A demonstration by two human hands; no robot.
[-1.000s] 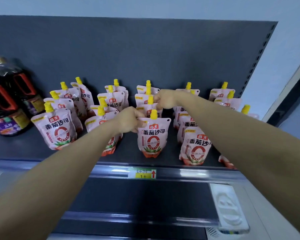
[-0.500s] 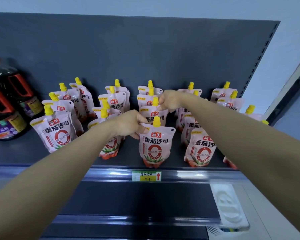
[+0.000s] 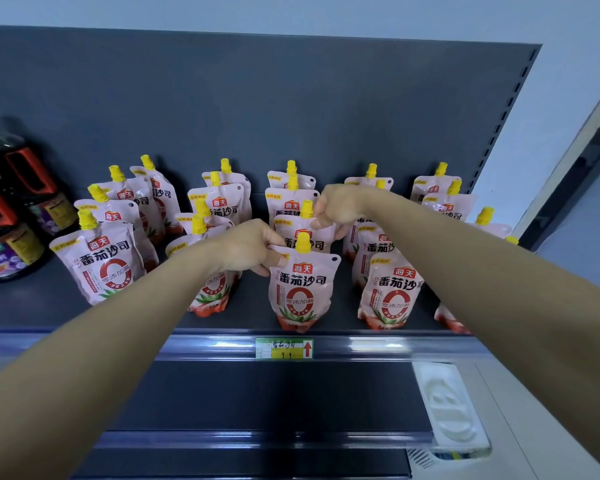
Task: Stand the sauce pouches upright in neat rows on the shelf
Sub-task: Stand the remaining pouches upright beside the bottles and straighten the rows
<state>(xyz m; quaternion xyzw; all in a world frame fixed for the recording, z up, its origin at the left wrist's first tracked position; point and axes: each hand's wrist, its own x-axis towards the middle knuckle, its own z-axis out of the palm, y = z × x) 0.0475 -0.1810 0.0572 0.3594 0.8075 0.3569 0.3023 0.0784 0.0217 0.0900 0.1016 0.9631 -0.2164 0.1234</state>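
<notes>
A price tag (image 3: 284,348) sits on the shelf (image 3: 14,306) edge. Just behind it the front pouch (image 3: 300,289) stands upright, its top corner pinched by the left hand (image 3: 248,247). Directly behind, the right hand (image 3: 340,206) pinches the second pouch (image 3: 303,233) by its top corner.

The right forearm (image 3: 482,271) hides most of the rightmost front pouch (image 3: 449,320).

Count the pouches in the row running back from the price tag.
4, front to back: the front pouch, gripped by the left hand; the second pouch, pinched by the right hand; the third pouch; the rearmost pouch. Another behind could be hidden.
</notes>
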